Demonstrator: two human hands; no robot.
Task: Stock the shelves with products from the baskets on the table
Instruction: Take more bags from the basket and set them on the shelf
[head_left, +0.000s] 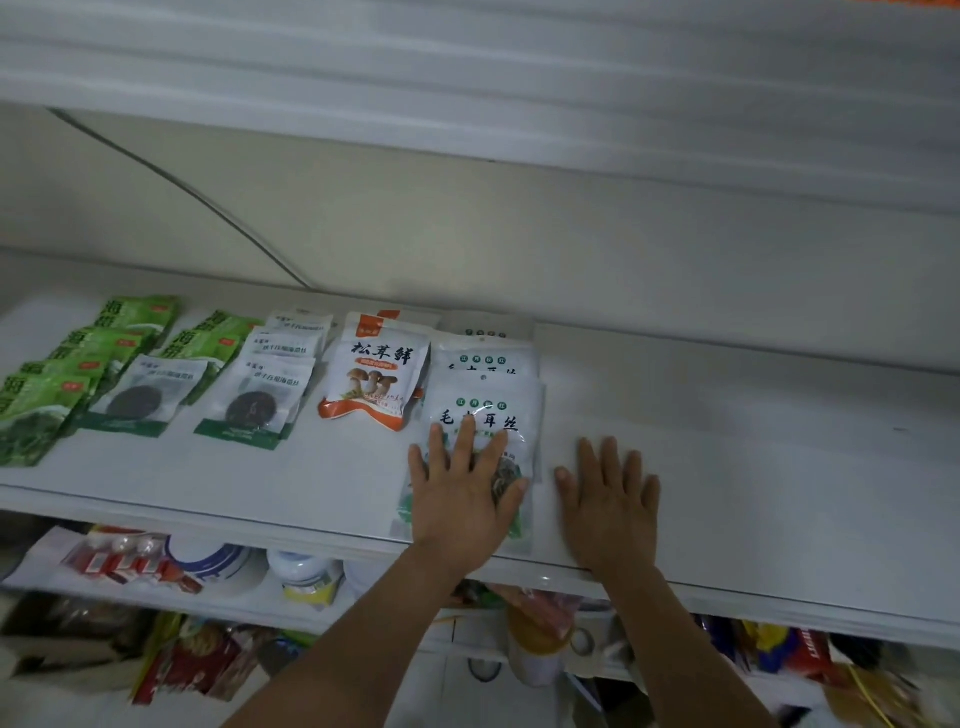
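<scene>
A white shelf (727, 467) carries rows of flat product packs. My left hand (462, 493) lies flat with straight fingers on a clear white pack of shredded fungus (488, 410), the front one of a short row near the shelf's front edge. My right hand (610, 499) rests flat on the bare shelf just right of that pack, fingers spread and holding nothing. Left of the pack lies an orange and white mushroom pack (376, 374).
Further left are two rows of white seaweed packs (254, 400) and green packs (47, 410). The shelf's right half is bare. Lower shelves hold bottles (306, 571) and assorted snack packs (202, 660). Another shelf board (467, 104) hangs overhead.
</scene>
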